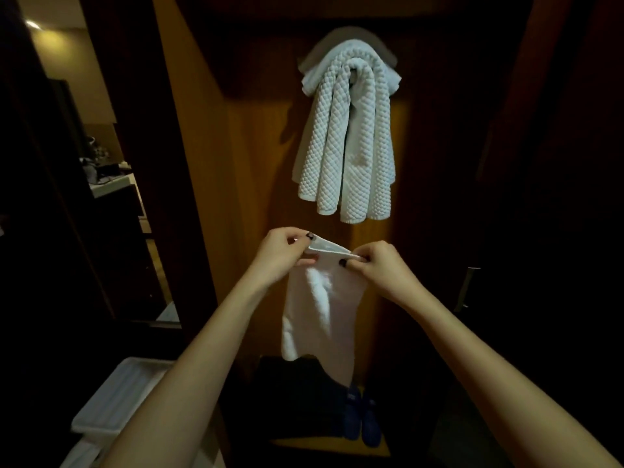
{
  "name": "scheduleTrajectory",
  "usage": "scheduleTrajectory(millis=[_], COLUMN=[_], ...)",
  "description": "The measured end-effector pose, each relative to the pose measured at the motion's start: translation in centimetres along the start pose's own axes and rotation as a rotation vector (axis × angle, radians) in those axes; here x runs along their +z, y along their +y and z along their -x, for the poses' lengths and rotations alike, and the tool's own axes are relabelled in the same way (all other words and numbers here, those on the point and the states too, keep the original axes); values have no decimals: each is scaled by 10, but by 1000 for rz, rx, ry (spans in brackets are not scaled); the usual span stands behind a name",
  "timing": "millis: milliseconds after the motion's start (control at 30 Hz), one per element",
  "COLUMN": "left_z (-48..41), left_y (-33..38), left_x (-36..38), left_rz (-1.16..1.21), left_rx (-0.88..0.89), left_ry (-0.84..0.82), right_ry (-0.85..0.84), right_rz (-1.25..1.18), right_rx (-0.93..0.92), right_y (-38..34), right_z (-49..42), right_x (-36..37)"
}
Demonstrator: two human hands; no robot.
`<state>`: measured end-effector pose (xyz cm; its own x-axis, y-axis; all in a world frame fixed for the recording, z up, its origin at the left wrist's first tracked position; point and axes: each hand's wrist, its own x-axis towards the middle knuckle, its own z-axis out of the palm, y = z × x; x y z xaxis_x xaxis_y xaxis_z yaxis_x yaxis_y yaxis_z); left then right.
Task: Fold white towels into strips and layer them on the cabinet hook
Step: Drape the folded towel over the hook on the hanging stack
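A smooth white towel (320,312) hangs down in front of me, folded narrow. My left hand (282,253) pinches its top left corner and my right hand (374,265) pinches the top right edge, the two hands close together. Above them, several waffle-textured white towels (344,140) hang in long strips, draped over a curved grey hook (347,37) on the wooden cabinet panel (256,163). The held towel's lower end reaches down toward the cabinet floor.
White plastic bins (114,400) stand at the lower left. A pair of blue shoes (361,420) and a dark bundle (293,393) lie on the cabinet floor. A dark door with a metal handle (467,288) is at the right; a lit room opens at the far left.
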<state>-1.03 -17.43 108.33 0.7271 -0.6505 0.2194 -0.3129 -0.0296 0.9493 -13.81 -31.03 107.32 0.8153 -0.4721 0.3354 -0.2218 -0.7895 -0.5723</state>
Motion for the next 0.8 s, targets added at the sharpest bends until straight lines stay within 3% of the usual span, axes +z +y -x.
scheduleTrajectory(millis=[133,200,367,533,800], left_z=[-9,-10,-15,-18,-25], left_y=[-9,-13,-22,-25,-20], left_x=[-14,-18,-24,-33,-27], left_rz=[-556,-668,-483,-291,-251], left_rx=[269,351,403,299,331], left_ry=[-6,-28,-94,-124,79], right_ry=[-68,-84,-97,-63,168], right_rz=[-45,-75,-135,-171,-353], right_rx=[8,-1,-2,-38,62], right_y=[7,10,19,22,18], right_z=[-9,-11,-15,-14,-15], right_x=[-22,-29,-39,-39,-27])
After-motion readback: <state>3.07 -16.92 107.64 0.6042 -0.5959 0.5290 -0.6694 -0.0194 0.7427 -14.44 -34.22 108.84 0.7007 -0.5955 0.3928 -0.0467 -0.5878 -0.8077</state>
